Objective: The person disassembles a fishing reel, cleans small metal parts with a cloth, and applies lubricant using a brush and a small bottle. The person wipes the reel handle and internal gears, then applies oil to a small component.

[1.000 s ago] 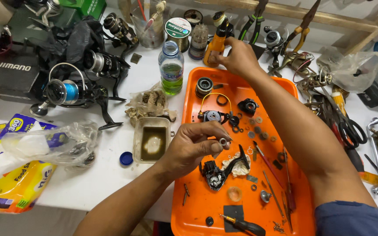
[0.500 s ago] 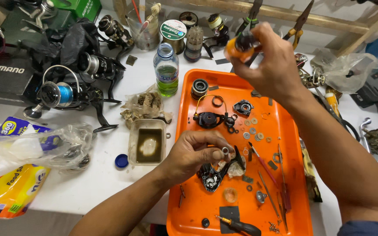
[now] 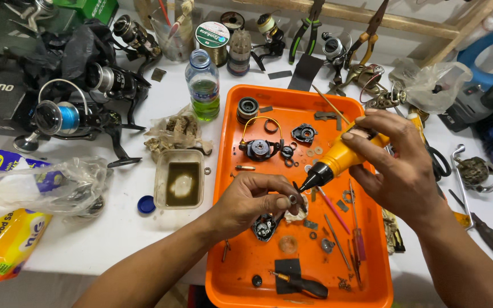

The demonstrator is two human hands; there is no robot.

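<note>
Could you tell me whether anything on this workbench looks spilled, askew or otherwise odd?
Nothing looks spilled. A blue bottle cap lies loose on the table, apart from the capless water bottle. The square tub holds murky brown liquid. Small washers and screws lie scattered across the orange tray.

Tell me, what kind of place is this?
Probably a fishing reel repair bench. Spinning reels sit on the white table, reel parts fill an orange tray, and pliers lie at the back. The right hand tips an orange oil bottle toward a small part in the left hand.
</note>
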